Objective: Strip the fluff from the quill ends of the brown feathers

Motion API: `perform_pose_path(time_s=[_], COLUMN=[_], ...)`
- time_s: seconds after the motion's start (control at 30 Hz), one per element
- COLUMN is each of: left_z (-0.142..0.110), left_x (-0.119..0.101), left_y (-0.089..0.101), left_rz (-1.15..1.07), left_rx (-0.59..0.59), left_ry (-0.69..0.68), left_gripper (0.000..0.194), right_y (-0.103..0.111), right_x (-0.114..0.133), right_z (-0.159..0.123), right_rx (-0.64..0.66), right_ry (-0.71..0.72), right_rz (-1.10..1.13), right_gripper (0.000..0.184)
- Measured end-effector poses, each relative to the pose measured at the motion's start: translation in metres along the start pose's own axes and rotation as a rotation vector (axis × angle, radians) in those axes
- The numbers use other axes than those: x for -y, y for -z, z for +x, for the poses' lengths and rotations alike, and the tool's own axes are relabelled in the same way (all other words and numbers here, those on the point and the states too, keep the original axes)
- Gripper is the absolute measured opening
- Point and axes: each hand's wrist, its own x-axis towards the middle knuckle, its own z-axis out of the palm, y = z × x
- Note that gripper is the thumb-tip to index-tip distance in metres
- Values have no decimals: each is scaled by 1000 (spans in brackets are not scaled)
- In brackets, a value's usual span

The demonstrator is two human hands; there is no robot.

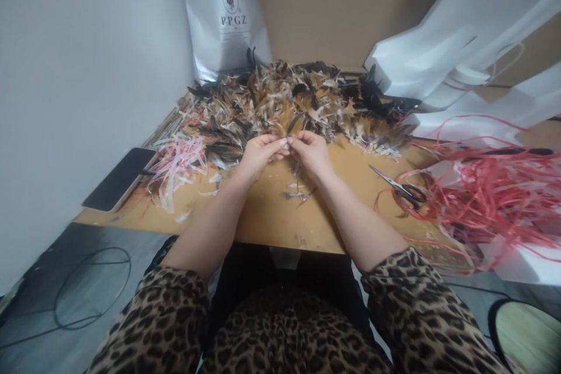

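Note:
My left hand (265,153) and my right hand (309,152) meet in front of a large pile of brown, black and white feathers (263,99). Fingertips of both hands pinch the base of a small bunch of feathers (291,125), orange-brown with a dark one, pointing away from me. My thumbs are nearly touching at the quill ends, which my fingers partly hide. A few loose feathers (298,194) lie on the wooden table (280,216) just below my hands.
To the right lie scissors (401,187) beside a tangle of red and clear strips (495,187). At the left are a phone (120,178) and a heap of white and pink strips (177,163). A silvery bag (228,17) stands behind the pile; a cable (94,289) is on the floor.

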Motion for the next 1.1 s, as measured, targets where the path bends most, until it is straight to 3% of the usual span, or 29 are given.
perform_pose_path(time_s=[0.3, 0.53, 0.73, 0.87, 1.1], left_z=[0, 1, 4, 4, 0], left_x=[-1, 1, 5, 3, -2], left_y=[1, 1, 3, 2, 0], left_rz=[-63, -124, -16, -39, -116], left_rx=[-34, 2, -68, -130, -69], left_ry=[-10, -1, -88, -74, -8], left_gripper=[31, 25, 25, 25, 31], right_y=[-3, -2, -3, -5, -5], right_x=[0, 1, 5, 6, 0], right_z=[-2, -1, -4, -8, -5], right_rx=[59, 140, 78, 83, 97], right_ry=[-1, -181, -86, -10, 39], right_rz=[56, 203, 98, -35, -55], right_gripper=[38, 44, 39, 35, 31])
